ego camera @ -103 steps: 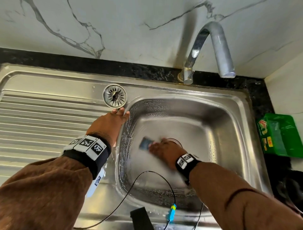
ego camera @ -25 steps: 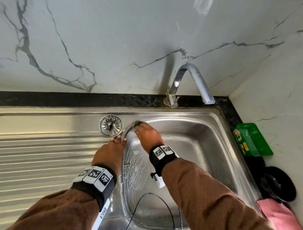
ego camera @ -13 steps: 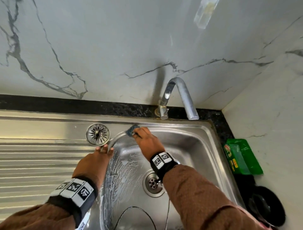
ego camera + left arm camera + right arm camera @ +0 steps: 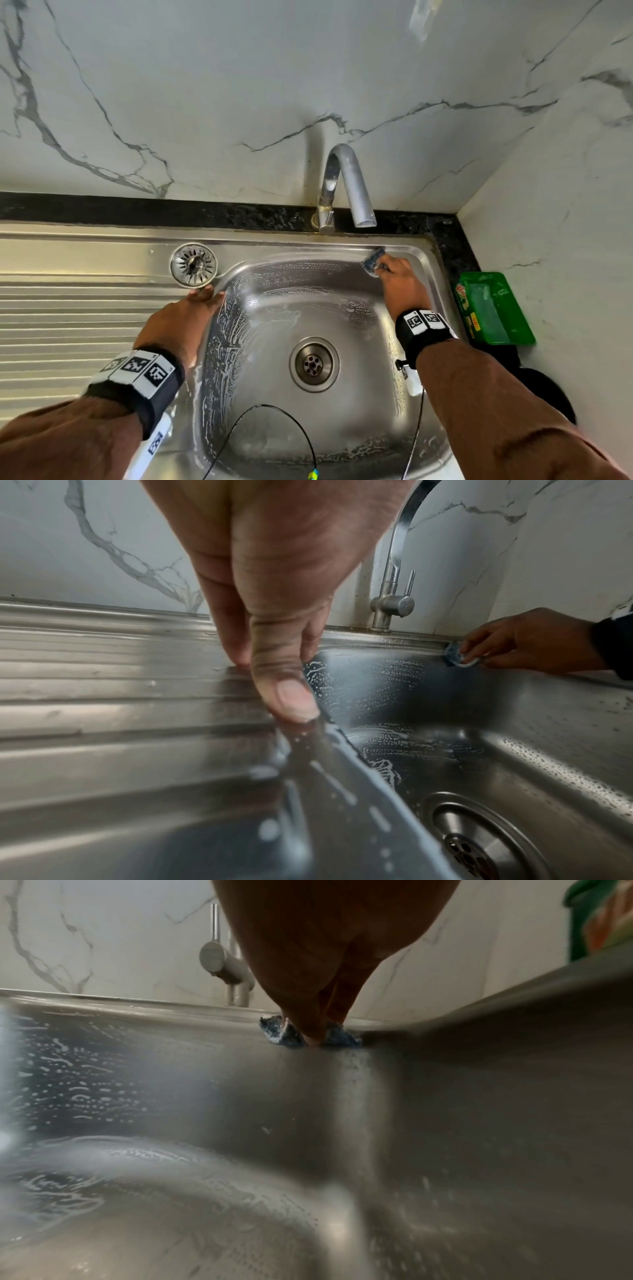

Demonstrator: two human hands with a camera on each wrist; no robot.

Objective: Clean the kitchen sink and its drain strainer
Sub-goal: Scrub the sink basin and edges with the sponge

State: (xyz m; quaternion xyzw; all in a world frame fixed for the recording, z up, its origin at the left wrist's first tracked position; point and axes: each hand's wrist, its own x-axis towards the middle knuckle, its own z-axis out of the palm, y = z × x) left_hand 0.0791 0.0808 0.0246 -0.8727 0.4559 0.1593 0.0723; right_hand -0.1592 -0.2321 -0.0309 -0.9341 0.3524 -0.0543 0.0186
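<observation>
— Which step?
— Scrubbing: right hand (image 4: pixel 404 284) pinches the blue scouring pad (image 4: pixel 372 262) at the soapy steel sink (image 4: pixel 260 308)'s far right corner; left hand (image 4: pixel 178 320) flat.
— Next?
— Probably the round metal strainer (image 4: pixel 194 265) on the far rim.

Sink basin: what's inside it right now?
Inside the sink basin are soap streaks, the open drain with no strainer, and a blue scrubber held by the right hand at the back-right rim. The hand covers part of the scrubber.

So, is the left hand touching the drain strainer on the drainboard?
Apart. In the head view a strip of bare steel shows between the left hand fingertips and the drain strainer; the hand rests on the sink rim.
</observation>
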